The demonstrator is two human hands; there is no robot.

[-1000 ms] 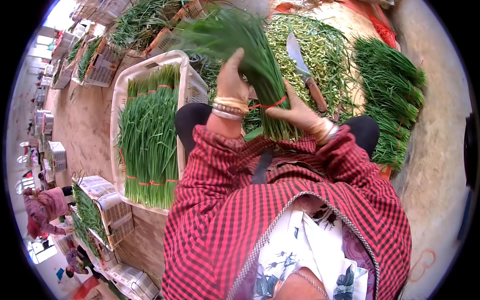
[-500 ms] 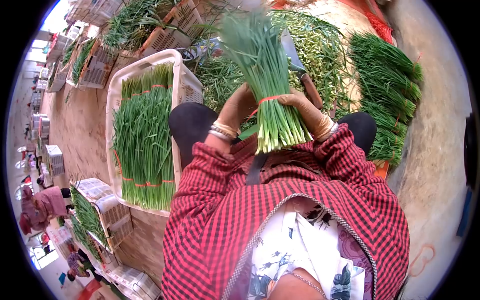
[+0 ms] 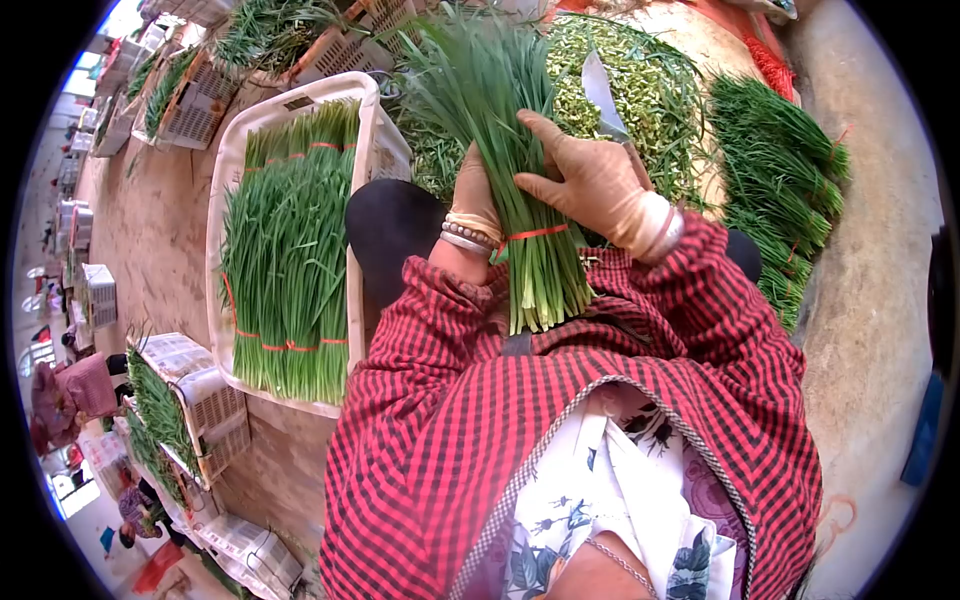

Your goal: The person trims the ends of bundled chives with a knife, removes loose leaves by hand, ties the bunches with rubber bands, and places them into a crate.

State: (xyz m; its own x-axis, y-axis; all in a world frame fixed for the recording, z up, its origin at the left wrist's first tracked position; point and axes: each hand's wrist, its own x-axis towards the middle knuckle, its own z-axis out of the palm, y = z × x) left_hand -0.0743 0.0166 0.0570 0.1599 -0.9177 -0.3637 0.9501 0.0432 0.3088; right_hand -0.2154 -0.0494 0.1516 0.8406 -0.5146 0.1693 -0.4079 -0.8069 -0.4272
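Observation:
A bunch of garlic chives (image 3: 520,200), bound near its pale cut ends by a red band (image 3: 537,234), is held over my lap with its leaves pointing away. My left hand (image 3: 476,195), gloved, wraps round the bunch's left side; its fingertips are hidden behind the leaves. My right hand (image 3: 595,185), also gloved, lies against the right side above the band, thumb and index finger stretched apart over the leaves. Just beyond that hand, a knife (image 3: 601,88) rests on a heap of trimmed green and pale bits (image 3: 655,85).
To my left stands a white plastic crate (image 3: 362,230) packed with banded chives (image 3: 285,235). Several chive bunches (image 3: 775,170) lie in a row at right, beside red ties (image 3: 768,68). More crates (image 3: 200,105) of greens line the floor, with other people (image 3: 85,390) at far left.
My right hand has shifted from the band up onto the leaves, its fingers spreading. The bunch has turned slightly and come a little nearer my body. My left hand stays around it.

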